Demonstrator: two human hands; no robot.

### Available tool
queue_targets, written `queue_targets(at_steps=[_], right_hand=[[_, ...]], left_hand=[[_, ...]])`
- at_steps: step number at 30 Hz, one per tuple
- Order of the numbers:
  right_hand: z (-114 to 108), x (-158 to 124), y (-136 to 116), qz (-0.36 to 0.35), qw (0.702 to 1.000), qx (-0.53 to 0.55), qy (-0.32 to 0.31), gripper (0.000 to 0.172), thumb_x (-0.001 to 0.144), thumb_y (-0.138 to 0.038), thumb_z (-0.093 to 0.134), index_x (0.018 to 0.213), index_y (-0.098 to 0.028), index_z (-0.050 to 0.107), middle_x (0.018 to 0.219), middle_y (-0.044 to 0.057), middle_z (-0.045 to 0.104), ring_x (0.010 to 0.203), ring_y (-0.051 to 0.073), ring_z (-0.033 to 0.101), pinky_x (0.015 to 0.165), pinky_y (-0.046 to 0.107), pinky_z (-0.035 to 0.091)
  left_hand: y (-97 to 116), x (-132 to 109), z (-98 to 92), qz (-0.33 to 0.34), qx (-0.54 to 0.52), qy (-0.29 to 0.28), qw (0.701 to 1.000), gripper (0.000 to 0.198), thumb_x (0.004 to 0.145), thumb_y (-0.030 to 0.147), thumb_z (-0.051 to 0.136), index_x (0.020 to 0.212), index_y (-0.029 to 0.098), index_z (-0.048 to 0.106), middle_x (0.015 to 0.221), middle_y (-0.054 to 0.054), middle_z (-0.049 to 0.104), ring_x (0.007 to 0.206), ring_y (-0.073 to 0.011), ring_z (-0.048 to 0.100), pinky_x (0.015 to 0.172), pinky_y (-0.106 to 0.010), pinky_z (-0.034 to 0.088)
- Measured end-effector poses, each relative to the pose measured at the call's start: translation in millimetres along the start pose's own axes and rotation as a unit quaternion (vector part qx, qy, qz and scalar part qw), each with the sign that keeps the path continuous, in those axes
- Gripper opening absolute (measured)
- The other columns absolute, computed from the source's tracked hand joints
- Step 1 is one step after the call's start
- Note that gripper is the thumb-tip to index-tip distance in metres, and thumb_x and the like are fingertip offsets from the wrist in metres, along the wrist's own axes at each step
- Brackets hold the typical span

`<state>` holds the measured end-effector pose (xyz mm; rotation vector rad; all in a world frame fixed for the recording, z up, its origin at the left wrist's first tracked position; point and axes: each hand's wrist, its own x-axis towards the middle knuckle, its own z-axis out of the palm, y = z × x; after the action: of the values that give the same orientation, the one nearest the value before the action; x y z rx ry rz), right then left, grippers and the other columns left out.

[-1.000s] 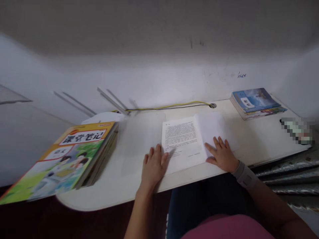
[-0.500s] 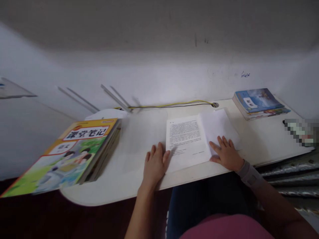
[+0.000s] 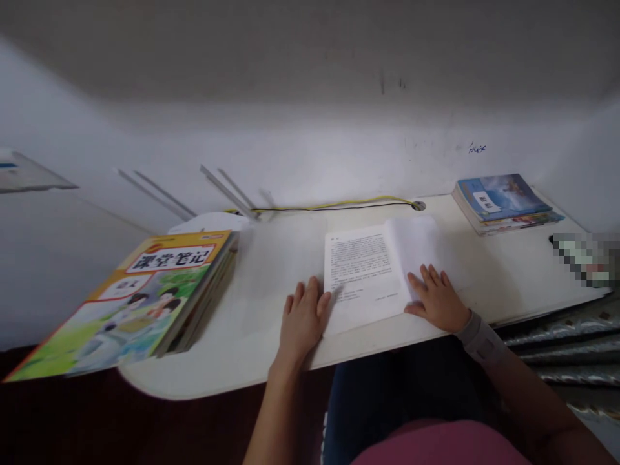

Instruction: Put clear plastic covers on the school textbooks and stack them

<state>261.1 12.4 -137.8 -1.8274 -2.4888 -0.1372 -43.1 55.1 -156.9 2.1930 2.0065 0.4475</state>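
Note:
An open book (image 3: 361, 268) lies on the white desk in front of me, its left page printed with text and its right page blank. My left hand (image 3: 303, 316) rests beside the book's left edge, fingers stretched out and the thumb at the page border. My right hand (image 3: 438, 300), with a grey band (image 3: 479, 336) at the wrist, lies spread on the lower part of the blank page. Neither hand grips anything.
A stack of workbooks (image 3: 145, 297) with a yellow and green cover stands at the desk's left end. A smaller pile of books (image 3: 504, 203) lies back right, near a blurred-out object (image 3: 586, 258). A router with antennas (image 3: 227, 190) and a yellow cable (image 3: 339, 203) run along the wall.
My right hand has shifted slightly left on the blank page, which now lies narrower and nearer the fold. My left hand stays about where it was.

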Motion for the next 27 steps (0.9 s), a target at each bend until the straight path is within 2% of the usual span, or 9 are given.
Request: queue_targets(at_steps=[7, 10, 16, 27], right_hand=[[-3, -5, 1, 0.009, 1.000, -0.007, -0.007, 0.075, 0.084, -0.065, 0.037, 0.141, -0.017, 0.036, 0.142, 0.026, 0.036, 0.130, 0.041, 0.033, 0.099, 0.055, 0.030], [-2, -6, 1, 0.010, 1.000, -0.011, -0.001, 0.074, 0.084, -0.065, 0.038, 0.141, -0.018, 0.036, 0.142, 0.025, 0.036, 0.130, 0.040, 0.034, 0.099, 0.054, 0.031], [4, -5, 10, -0.015, 0.999, -0.022, 0.038, 0.072, 0.085, -0.064, 0.039, 0.139, -0.017, 0.039, 0.140, 0.024, 0.040, 0.128, 0.036, 0.038, 0.106, 0.052, 0.021], [6, -9, 17, -0.002, 0.999, -0.031, 0.041, 0.070, 0.085, -0.062, 0.040, 0.140, -0.019, 0.038, 0.140, 0.023, 0.040, 0.127, 0.036, 0.039, 0.104, 0.054, 0.021]], left_hand=[[2, 0, -2.6, -0.017, 0.009, -0.019, 1.000, 0.056, 0.094, 0.038, 0.022, 0.138, 0.007, 0.036, 0.141, -0.014, 0.044, 0.135, -0.0319, 0.028, 0.109, -0.050, 0.025], [3, 0, -1.8, -0.015, 0.014, -0.011, 1.000, 0.056, 0.094, 0.037, 0.023, 0.138, 0.005, 0.037, 0.139, -0.016, 0.044, 0.135, -0.0324, 0.029, 0.108, -0.051, 0.026], [4, 1, -1.6, -0.014, 0.033, -0.012, 0.999, 0.054, 0.094, 0.033, 0.025, 0.137, 0.003, 0.037, 0.138, -0.019, 0.045, 0.134, -0.0323, 0.031, 0.107, -0.051, 0.028], [1, 1, 1.2, -0.011, 0.048, -0.003, 0.999, 0.051, 0.093, 0.027, 0.024, 0.137, 0.002, 0.037, 0.135, -0.020, 0.048, 0.133, -0.0307, 0.033, 0.107, -0.050, 0.029]])
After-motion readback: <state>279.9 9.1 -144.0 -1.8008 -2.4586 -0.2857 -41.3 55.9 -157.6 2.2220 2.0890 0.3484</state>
